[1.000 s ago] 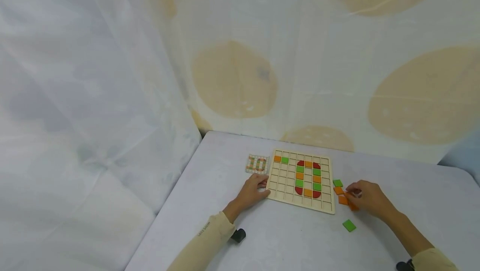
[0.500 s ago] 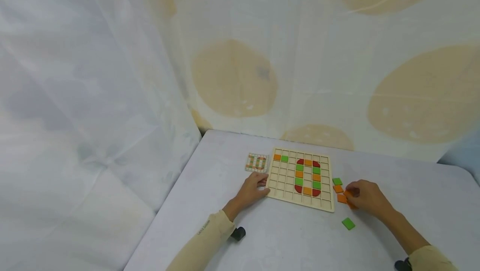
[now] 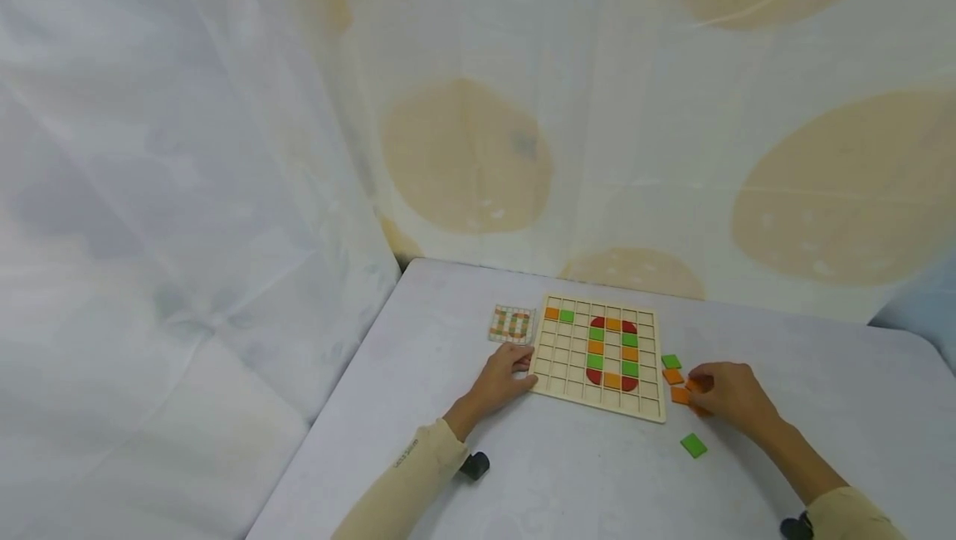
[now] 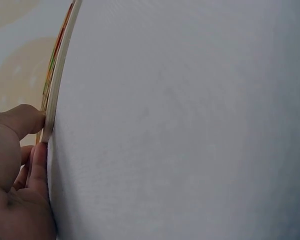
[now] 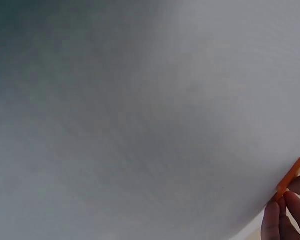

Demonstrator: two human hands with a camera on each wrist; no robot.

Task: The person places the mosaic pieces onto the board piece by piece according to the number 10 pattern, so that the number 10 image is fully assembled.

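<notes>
Now L hand [image 3: 499,381] fingers steady wooden board [image 3: 601,356]; R hand [image 3: 728,396] fingers pinch orange tile [image 3: 695,386].

Wooden grid board [image 3: 600,357] lies flat near the surface's far edge, its cells carrying an oval of red, orange and green tiles plus an orange and a green one in its far-left corner. Just off its right edge sit loose orange tiles [image 3: 678,386], one under the fingers, flat.

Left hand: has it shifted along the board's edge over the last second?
No. The left hand rests at the same lower-left corner of the wooden grid board, just below the pattern card.
</notes>
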